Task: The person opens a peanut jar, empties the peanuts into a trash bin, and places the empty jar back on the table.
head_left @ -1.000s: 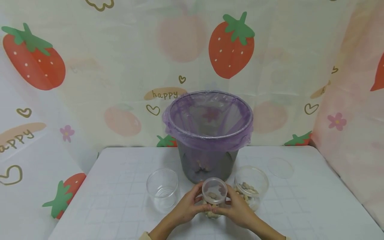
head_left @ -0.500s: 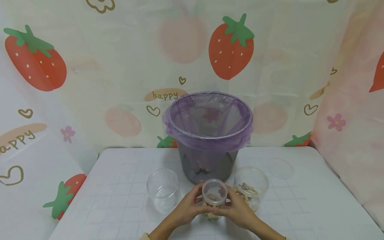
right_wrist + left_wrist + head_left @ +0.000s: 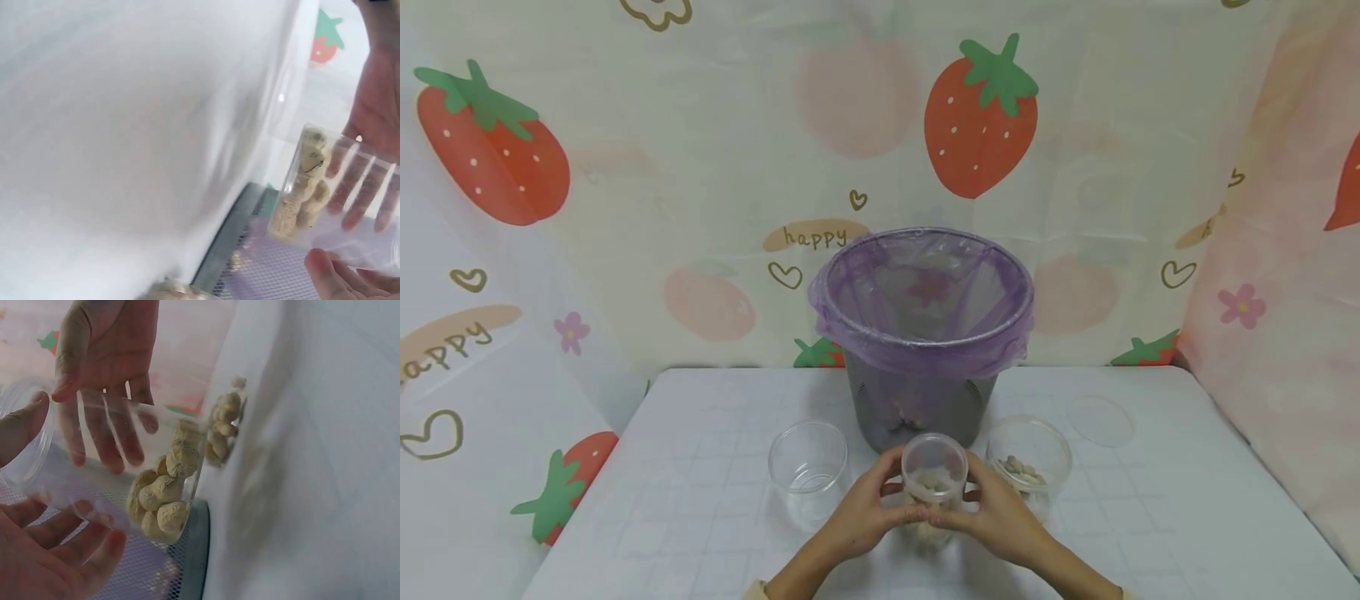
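Between my two hands, upright, is a clear plastic jar (image 3: 934,468) with a round translucent top. Unshelled peanuts (image 3: 165,495) lie heaped at its bottom. My left hand (image 3: 867,510) grips the jar from the left, thumb at the front near the rim and fingers along the side. From the right, my right hand (image 3: 996,518) holds it the same way, the two thumbs nearly meeting. In the left wrist view, a gap shows between the jar's base and the white table (image 3: 325,456).
Behind the jar stands a mesh bin (image 3: 917,408) lined with a purple bag (image 3: 917,357). A clear tub (image 3: 807,487) is to the left. Another clear tub (image 3: 1037,502) holding peanuts is to the right, and a thin clear disc (image 3: 1101,421) lies beyond it.
Both hands and the jar have risen slightly, away from the table. The peanuts inside look blurred now. Tubs, bin and disc stay where they were.
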{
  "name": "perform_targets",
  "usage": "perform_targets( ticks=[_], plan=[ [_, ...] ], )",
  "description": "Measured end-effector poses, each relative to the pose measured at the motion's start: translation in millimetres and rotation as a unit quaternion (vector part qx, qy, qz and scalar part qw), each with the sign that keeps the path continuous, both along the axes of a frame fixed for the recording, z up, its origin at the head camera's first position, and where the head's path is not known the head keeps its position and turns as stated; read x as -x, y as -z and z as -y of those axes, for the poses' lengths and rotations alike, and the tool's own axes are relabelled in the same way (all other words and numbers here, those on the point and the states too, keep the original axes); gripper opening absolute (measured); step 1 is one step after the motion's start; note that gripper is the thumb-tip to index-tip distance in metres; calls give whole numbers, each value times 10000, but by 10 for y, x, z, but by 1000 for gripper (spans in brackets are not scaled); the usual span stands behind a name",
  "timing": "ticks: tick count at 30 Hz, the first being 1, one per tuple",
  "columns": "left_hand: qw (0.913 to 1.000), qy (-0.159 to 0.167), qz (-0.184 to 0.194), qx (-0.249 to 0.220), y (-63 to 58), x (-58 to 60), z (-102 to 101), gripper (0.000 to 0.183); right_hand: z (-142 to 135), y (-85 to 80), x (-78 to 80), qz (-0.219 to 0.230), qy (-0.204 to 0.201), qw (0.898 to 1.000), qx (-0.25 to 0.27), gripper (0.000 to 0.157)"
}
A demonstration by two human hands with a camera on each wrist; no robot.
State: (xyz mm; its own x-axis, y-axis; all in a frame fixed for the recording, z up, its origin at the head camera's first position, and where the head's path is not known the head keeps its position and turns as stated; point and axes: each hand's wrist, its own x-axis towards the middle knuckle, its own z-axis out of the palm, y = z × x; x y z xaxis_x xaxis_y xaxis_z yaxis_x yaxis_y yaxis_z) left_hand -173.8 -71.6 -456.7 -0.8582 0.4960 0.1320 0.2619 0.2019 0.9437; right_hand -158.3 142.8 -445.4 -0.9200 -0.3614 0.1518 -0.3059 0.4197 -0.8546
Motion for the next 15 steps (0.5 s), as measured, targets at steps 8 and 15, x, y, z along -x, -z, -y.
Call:
perform_targets(
  ticks=[8,15],
  plan=[
    [9992,-265,-306,-13,-156,-71,4,74,-6,-164,-43,-447,-96,9984,338,71],
    [9969,-369,-684,-131,-290,-106,15,73,-19,-290,-38,-740,-148,9965,353,72]
  ],
)
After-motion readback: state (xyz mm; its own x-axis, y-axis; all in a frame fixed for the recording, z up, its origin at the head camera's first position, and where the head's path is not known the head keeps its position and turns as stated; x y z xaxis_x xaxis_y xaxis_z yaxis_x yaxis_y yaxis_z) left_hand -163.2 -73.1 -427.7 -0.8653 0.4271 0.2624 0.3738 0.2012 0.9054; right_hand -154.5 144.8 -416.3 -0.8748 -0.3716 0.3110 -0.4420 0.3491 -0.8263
